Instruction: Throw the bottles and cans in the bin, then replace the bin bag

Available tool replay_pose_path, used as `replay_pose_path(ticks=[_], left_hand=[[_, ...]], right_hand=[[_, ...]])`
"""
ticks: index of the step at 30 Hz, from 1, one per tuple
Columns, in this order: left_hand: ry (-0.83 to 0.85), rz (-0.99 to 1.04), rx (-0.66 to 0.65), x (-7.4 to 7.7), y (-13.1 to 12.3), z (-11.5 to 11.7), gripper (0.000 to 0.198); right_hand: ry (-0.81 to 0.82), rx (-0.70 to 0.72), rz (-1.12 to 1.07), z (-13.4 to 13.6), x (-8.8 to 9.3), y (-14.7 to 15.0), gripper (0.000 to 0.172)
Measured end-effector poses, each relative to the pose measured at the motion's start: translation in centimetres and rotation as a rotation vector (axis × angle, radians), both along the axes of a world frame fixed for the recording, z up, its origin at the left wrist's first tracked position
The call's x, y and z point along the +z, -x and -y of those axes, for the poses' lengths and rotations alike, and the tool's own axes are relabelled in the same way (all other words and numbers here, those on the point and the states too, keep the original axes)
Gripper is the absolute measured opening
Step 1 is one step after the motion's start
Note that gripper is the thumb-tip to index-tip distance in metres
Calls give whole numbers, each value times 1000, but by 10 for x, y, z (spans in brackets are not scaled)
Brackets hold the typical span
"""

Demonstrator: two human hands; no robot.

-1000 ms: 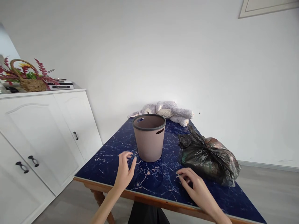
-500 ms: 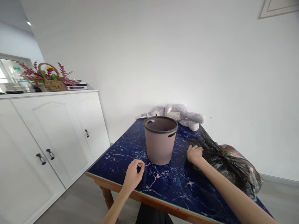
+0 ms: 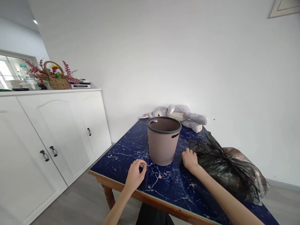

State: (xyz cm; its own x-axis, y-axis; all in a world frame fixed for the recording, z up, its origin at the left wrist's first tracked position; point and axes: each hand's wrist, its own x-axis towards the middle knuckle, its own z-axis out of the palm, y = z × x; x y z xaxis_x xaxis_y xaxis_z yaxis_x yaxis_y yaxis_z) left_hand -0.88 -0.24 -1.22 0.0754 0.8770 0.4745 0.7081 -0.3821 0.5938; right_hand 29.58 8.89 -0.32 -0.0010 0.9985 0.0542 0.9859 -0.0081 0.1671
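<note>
A mauve waste bin (image 3: pixel 163 147) with a dark grey rim and cut-out handles stands upright on a blue marble-patterned table (image 3: pixel 126 147). My left hand (image 3: pixel 136 172) rests near the table's front edge, left of the bin and apart from it. Its fingers are curled toward the thumb, with nothing visible in them. Between the bin and a knotted black plastic bag (image 3: pixel 222 168), my right hand (image 3: pixel 190 161) lies low over the table. Its fingers are curled down, tips hidden, and it holds nothing that I can see. The bag looks full and sits on the right side.
A grey plush rabbit (image 3: pixel 180 114) lies along the table's far end against the wall. On the left, a white cabinet (image 3: pixel 67 125) bears a flower basket (image 3: pixel 59 83), a plastic bottle (image 3: pixel 30 79) and a flat device (image 3: pixel 81 85).
My right hand has moved left, away from the black bag and toward the bin, its fingers curling in. My left hand has barely moved. The view has shifted slightly left.
</note>
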Motion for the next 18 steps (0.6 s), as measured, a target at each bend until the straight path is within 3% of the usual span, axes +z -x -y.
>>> replay_pose_path(ticks=[7,11,14,18], left_hand=[[4,-12,5,-2,1,-2,23],[1,-13,6,-2,1,-3,23],[-4,-6,9,-2,1,-4,24],[3,5,0,-1,1,-4,25]], right_hand=[[29,-210,36,-16,7,-10,33],[69,-200,3,-18,16,-9,35],[34,-64,-44,10,15,7,25],[-15,170,-133,76,-2,36,46]])
